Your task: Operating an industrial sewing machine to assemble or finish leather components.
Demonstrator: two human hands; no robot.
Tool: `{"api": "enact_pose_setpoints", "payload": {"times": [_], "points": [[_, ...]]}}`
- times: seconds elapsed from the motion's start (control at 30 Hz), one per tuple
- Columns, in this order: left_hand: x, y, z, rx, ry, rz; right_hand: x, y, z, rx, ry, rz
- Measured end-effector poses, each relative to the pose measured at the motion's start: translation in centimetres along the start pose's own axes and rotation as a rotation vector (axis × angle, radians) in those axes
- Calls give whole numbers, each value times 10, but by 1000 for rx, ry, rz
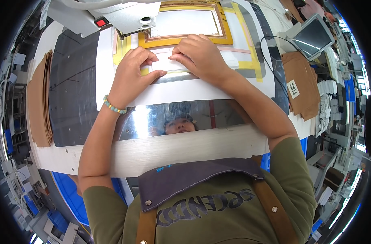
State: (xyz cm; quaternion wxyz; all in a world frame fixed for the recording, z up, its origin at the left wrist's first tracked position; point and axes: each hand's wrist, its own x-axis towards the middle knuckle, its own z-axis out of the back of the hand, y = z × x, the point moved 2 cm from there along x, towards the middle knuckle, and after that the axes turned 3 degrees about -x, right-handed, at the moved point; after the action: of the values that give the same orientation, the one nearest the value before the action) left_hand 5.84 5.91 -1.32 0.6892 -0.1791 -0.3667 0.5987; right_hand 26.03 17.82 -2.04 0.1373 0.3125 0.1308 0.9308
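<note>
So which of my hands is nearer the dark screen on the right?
Right. Your right hand is left of the screen; your left hand even farther left.

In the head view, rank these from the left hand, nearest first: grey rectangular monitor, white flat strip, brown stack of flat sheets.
1. White flat strip, at the left hand.
2. Brown stack of flat sheets, far left.
3. Grey rectangular monitor, upper right.

Light is bright; white glare marks the mirror-like strip, a streak the screen; outer edges bend into black.
</note>
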Motion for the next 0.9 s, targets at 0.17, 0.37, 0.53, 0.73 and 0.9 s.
{"api": "enact_pose_setpoints", "payload": {"times": [0.17,0.37,0.53,0.73,0.9], "points": [[0,-1,0,23,2,9,0,3,10,80,-7,24],[-1,-2,1,99,15,1,0,3,9,105,70,-64],[1,-4,9,-10,9,32,2,0,9,109,38,-8],[6,14,35,119,-96,31,24,-20,47,348,168,-279],[5,26,37,369,-104,-204,57,-48,84,386,127,-512]]}}
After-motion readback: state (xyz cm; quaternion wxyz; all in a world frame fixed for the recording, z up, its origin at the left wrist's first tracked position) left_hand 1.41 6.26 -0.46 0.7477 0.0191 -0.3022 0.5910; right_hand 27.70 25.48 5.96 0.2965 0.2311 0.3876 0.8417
